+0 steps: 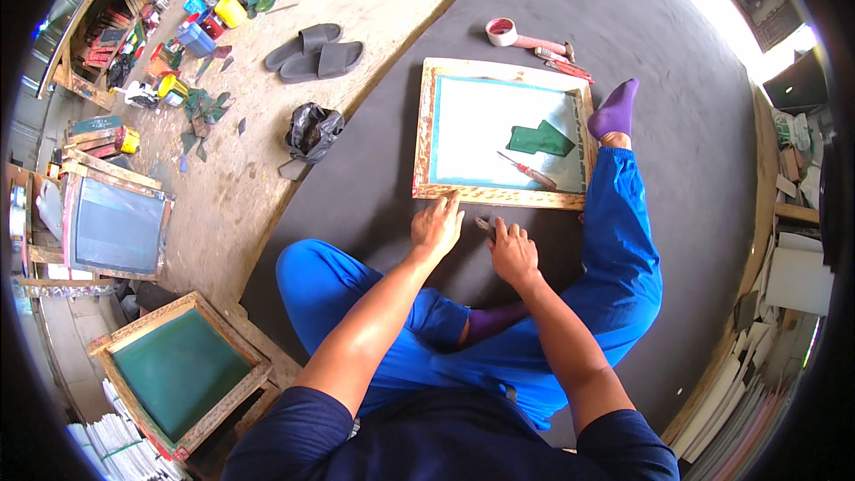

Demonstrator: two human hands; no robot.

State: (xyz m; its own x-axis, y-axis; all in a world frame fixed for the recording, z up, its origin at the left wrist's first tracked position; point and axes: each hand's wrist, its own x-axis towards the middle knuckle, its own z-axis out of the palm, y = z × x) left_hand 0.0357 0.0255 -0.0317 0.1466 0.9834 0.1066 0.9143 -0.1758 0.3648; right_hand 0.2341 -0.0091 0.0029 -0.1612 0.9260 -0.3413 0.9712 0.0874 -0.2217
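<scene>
On the dark surface before me lies a wooden screen frame (503,197) with pale mesh and blue tape along its inner edges. My left hand (435,229) is at its near rail, fingers bent and fingertips against the wood; whatever they pinch is hidden. To the right, my right hand (515,256) is closed round a small grey metal tool (484,226), whose tip points toward the frame; its exact kind is unclear. A green sheet piece (541,138) and a screwdriver (538,176) with a red and clear handle lie within the frame.
Beyond the frame are a tape roll (501,32), a hammer (543,44) and a red-handled tool (568,68). My purple-socked foot (614,110) rests beside the frame's right side. Leftward are a black bag (313,132), sandals (321,58) and a green screen (178,370).
</scene>
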